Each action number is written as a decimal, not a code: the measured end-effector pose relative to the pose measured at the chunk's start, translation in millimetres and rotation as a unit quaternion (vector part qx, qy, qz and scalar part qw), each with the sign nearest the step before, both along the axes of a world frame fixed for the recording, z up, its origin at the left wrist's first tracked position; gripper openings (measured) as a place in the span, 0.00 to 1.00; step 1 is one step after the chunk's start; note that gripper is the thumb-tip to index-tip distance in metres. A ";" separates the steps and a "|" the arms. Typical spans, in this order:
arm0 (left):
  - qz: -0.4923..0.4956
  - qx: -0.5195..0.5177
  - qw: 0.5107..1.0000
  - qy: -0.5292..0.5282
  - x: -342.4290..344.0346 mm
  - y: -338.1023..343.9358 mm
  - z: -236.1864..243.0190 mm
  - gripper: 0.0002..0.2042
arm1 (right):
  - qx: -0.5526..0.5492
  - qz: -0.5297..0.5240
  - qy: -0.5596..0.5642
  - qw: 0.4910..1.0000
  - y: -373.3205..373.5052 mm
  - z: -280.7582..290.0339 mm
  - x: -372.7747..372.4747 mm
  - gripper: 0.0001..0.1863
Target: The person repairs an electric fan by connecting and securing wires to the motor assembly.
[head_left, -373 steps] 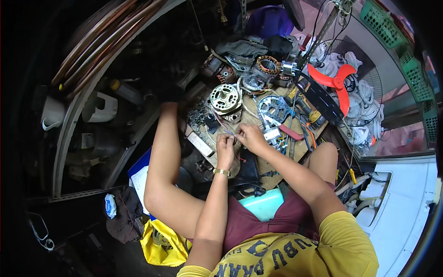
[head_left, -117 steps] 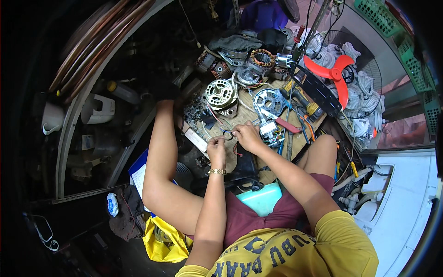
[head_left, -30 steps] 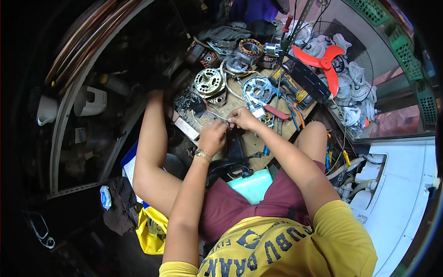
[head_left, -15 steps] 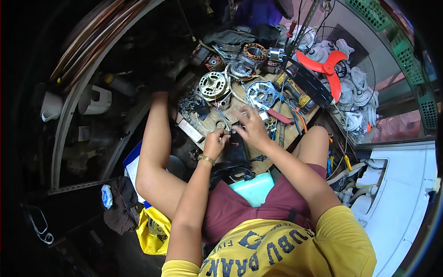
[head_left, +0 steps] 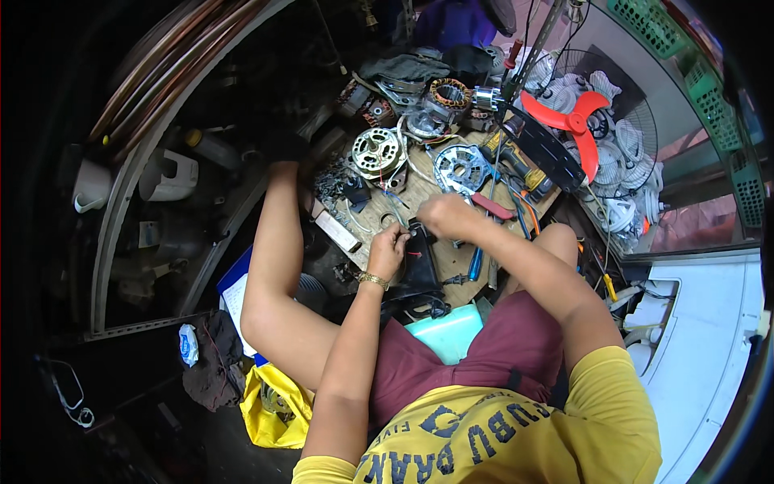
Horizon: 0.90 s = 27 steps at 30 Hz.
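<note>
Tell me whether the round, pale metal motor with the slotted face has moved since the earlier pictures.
No: the motor keeps its place left of the round, blue slotted housing; the whole view has shifted slightly.

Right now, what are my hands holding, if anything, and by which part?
Your left hand seems to pinch a thin wire; the exact spot along it is too small to tell. Whether your right hand holds anything cannot be told.

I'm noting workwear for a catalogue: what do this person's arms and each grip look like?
Short yellow sleeves leave the forearms uncovered. The left grip and right grip are ungloved; a gold-coloured linked band circles the left wrist.
</note>
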<state>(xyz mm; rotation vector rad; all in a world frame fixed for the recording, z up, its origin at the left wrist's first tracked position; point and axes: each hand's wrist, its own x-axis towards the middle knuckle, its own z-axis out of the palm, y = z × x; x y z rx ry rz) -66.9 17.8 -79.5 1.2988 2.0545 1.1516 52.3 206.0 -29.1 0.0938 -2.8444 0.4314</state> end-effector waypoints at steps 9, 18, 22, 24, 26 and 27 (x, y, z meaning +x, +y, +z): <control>0.078 0.069 0.952 -0.288 1.1 10.6 -19.7 0.03 | -0.015 -0.208 0.036 0.977 73.1 -5.4 -84.9 0.07; 0.136 0.079 0.890 -0.428 -0.6 -3.4 -13.0 0.04 | -0.376 -0.277 0.115 0.877 -21.6 -24.1 -57.3 0.07; 0.119 0.094 0.878 -0.454 3.4 -3.5 -7.0 0.04 | -0.407 -0.292 0.154 0.852 -58.3 -37.0 -24.6 0.05; 0.109 0.112 0.882 -0.444 2.5 -0.7 -10.9 0.04 | -0.452 -0.330 0.121 0.820 -66.1 -43.8 -16.0 0.05; 0.128 0.110 0.879 -0.447 -0.3 -4.3 -15.2 0.06 | -0.496 -0.361 0.084 0.785 -77.2 -44.6 -11.5 0.05; 0.131 0.108 0.879 -0.446 -3.0 -8.0 -17.3 0.06 | -0.499 -0.336 0.098 0.793 -84.8 -42.0 -11.7 0.05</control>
